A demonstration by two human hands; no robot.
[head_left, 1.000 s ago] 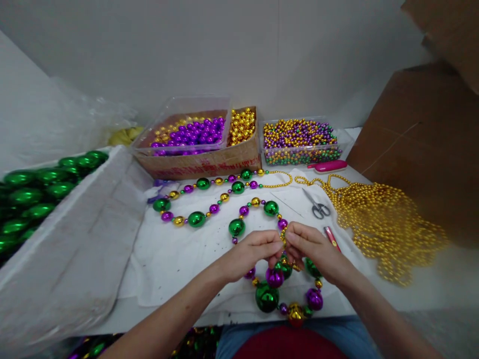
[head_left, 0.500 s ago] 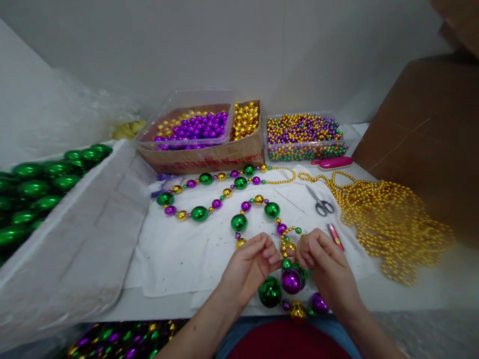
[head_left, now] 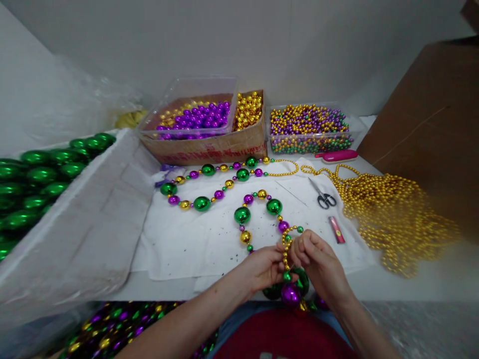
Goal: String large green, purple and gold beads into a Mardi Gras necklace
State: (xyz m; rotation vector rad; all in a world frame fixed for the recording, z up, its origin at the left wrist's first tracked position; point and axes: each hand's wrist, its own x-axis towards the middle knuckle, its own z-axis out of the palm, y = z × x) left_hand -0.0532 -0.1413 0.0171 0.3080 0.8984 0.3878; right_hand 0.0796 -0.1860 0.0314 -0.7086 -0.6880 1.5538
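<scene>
My left hand (head_left: 264, 269) and my right hand (head_left: 318, 264) meet at the table's near edge, both pinched on a bead necklace (head_left: 258, 209) of green, purple and gold balls. The fingertips pinch a short run of small gold beads (head_left: 286, 247). Big green and purple balls (head_left: 291, 291) of the same strand hang just below my hands over my lap. The strand's far loop lies on a white cloth (head_left: 194, 239).
A second bead strand (head_left: 209, 187) lies further back. Behind it stand a cardboard box of purple and gold balls (head_left: 209, 124) and a clear tub of small mixed beads (head_left: 307, 129). Scissors (head_left: 324, 197), a red lighter (head_left: 336, 229), a gold bead-chain heap (head_left: 389, 209), green balls (head_left: 41, 174) at left.
My hands have drawn back toward me to the table edge with the strand, and the big balls have slid off the cloth. The view has tilted downward.
</scene>
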